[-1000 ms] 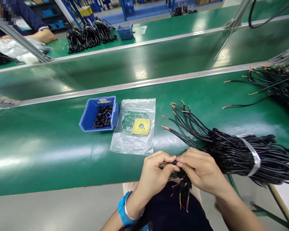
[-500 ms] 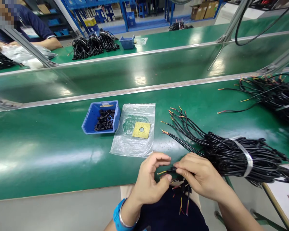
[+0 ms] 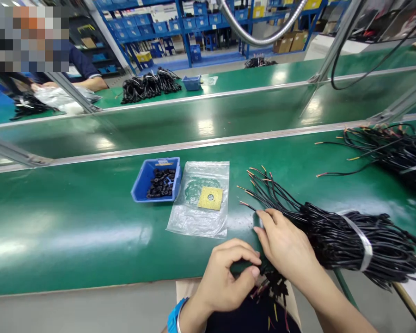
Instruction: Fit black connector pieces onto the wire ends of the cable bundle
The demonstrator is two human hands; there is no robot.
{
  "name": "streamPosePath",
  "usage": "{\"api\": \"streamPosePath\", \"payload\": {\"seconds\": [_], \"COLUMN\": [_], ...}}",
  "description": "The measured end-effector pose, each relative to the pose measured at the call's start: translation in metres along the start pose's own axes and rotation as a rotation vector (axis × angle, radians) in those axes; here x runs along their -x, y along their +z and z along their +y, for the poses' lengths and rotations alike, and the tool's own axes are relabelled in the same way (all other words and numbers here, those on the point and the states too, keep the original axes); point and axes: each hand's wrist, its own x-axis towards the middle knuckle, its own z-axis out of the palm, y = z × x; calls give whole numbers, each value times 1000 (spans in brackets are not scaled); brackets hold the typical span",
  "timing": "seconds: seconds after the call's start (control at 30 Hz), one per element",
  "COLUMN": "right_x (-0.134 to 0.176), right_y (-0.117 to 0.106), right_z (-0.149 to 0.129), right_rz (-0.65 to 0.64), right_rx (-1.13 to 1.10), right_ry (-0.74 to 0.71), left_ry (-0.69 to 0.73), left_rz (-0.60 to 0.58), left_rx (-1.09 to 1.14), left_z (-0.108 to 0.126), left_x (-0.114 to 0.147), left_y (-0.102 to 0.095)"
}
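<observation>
My left hand [image 3: 230, 275], with a blue band at the wrist, curls with thumb and fingertips close together; what lies between them is hidden. Just beyond its fingertips, several black cable ends [image 3: 277, 284] with red and yellow wires hang over my lap. My right hand [image 3: 287, 240] reaches over the table edge, thumb and index finger apart. Its index fingertip is at a black cable [image 3: 248, 206] with bare copper-coloured wire ends. That cable lies beside a bundle of black cables [image 3: 336, 231], tied with a pale band, right of my right hand.
A blue bin [image 3: 138, 190] holds small black parts. Next to it lies a clear plastic bag [image 3: 183, 217] with a yellow square pad [image 3: 204, 199] on top. Another cable heap [image 3: 402, 148] is at the right. Metal posts [image 3: 343, 39] rise behind; a co-worker's arm [image 3: 93, 83] shows at far left.
My right hand has let go of the cable end it pinched and moved up to the bundle's loose ends. My left hand's fingers have closed in. The view has tilted up.
</observation>
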Motion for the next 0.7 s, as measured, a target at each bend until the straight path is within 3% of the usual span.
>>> {"api": "streamPosePath", "payload": {"seconds": [0.1,0.23,0.3,0.37,0.4,0.5,0.7], "right_x": [-3,-7,-8,-7,-7,-6,-5], "right_y": [7,15,18,19,20,22,23], "right_z": [0,0,1,1,1,1,2], "right_rz": [51,90,64,41,35,32,112], "right_rx": [1,-124,-206,-259,-275,-300,-422], "right_ry": [-49,-178,-205,-199,-189,-170,-155], "left_ry": [32,43,-61,-249,-284,-333,-409], "left_rz": [101,327,437,391,359,263,193], "left_rx": [-74,-437,-712,-1029,-1079,-1158,-1265], "left_z": [3,16,21,21,19,7,-12], "left_x": [1,-14,-29,-49,-60,-88,-108], "left_y": [-24,-96,-139,-174,-186,-204,-200]}}
